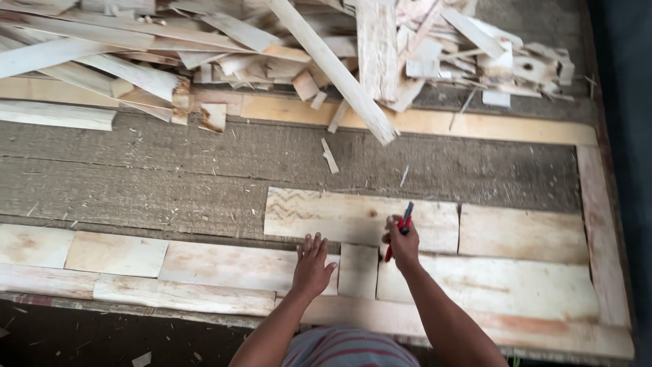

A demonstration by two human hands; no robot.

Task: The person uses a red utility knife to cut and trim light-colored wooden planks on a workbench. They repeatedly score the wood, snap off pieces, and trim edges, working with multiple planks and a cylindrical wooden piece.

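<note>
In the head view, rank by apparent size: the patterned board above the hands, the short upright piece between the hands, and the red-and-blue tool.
1. Patterned board, clearly largest.
2. Short upright piece.
3. Red-and-blue tool, smallest, partly hidden in the right hand.

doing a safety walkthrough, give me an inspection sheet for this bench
surface: grey worktable, dusty, strewn with splinters, pale wooden border strips along its edges
job's things: flat wood pieces laid edge to edge in rows near the front; short upright piece between the hands
clutter: heap of offcuts piled along the far edge
grippers: left hand flat on the wood, fingers spread; right hand holding a red and blue tool, its kind unclear
cables: nothing seen
surroundings: dark floor at the right; striped shirt at the bottom
</note>
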